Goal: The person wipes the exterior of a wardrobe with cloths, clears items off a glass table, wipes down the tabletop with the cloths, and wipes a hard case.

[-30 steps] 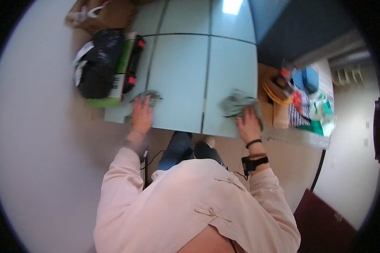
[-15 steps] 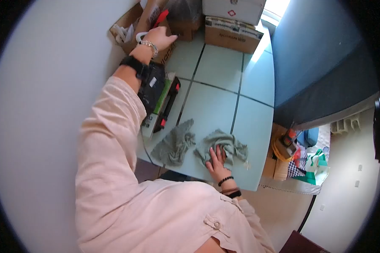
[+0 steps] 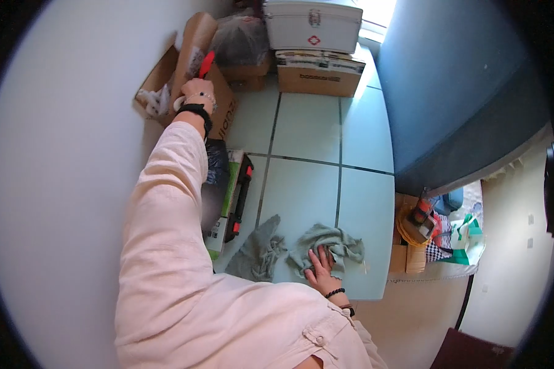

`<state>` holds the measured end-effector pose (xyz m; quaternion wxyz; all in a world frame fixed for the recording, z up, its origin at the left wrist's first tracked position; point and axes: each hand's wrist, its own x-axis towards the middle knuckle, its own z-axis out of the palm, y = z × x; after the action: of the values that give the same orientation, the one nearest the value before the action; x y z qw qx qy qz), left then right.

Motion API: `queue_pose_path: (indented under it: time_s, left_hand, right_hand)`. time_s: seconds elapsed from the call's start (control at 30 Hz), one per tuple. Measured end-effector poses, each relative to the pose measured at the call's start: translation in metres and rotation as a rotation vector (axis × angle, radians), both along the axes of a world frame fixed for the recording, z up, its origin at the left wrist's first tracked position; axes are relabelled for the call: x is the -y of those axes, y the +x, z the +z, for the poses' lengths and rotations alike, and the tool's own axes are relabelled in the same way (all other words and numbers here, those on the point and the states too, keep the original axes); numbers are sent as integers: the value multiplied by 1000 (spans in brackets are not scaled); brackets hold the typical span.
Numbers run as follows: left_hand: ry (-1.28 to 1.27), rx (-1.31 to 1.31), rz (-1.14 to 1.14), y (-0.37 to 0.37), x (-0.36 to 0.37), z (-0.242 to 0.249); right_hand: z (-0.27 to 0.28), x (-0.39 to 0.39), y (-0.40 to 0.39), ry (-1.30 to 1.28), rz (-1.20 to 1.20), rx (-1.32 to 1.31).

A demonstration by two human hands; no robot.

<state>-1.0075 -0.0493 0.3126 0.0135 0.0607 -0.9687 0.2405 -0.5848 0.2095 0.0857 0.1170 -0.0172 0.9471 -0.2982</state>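
My left hand (image 3: 197, 92) reaches to the open cardboard box (image 3: 220, 101) by the wall, its fingers curled. A red object (image 3: 207, 64) sticks up just beyond my knuckles. Whether my fingers grip it is hidden. Beside my wrist shows a white ring-shaped piece (image 3: 178, 103). My right hand (image 3: 322, 268) lies with fingers stretched out on a crumpled grey-green cloth (image 3: 320, 238) near the table's front edge. A second grey-green cloth (image 3: 260, 252) rests just left of it.
A silver case (image 3: 314, 27) sits on a cardboard carton (image 3: 320, 77) at the back of the glass-topped table (image 3: 301, 132). A black case with red latches (image 3: 243, 190) lies along the left side. A blue-grey partition (image 3: 455, 92) stands right. Bags (image 3: 461, 240) lie beyond.
The view has shifted, so the table things sit lower in it. My left hand has moved slightly left at the box and its fingers have curled. My right hand stays on the cloth.
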Motion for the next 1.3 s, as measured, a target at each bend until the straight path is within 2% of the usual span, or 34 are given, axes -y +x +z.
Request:
queue_pose_path:
  time_s: [0.07,0.13,0.2,0.23,0.4,0.6,0.67,0.73,0.83,1.0,1.07,1.2,1.3]
  left_hand:
    - [11,-104,-13,-17,7,-14]
    - [45,-101,-17,-16,12,-17]
    - [23,-288,-112,-16,15,-22]
    - [61,-199,-48,-20,12,-23]
    - [62,-130,-82,-14,2,-22]
    - [27,-175,-346,13,-12,-25]
    - [65,-236,-397,26,-15,-25]
    - [117,-309,-547,40,-21,-19]
    - [100,-343,-670,67,-42,-7]
    - [119,-342,-874,94,-86,5]
    - [129,-339,-1058,94,-106,-1]
    - [202,-250,-1112,91,-162,-14]
    - [245,-192,-1173,86,-211,-27]
  right_hand:
    - [-1,-1,1,-5,-4,-26]
    - [3,0,0,22,-19,47]
    - [-3,1,1,-3,-38,-18]
    - [-5,0,2,-16,-43,-31]
    - [-3,1,3,-5,-52,4]
    - [11,-2,1,-144,-55,37]
    - [8,-4,2,-176,-40,-36]
    - [10,-4,1,-141,-32,-41]
    - [6,-5,3,-187,-27,-5]
    - [-5,-4,3,-107,-9,-48]
    - [-9,-3,3,-126,2,-42]
    - [-15,-5,2,-177,20,-61]
    - [-22,-6,4,-96,64,-176]
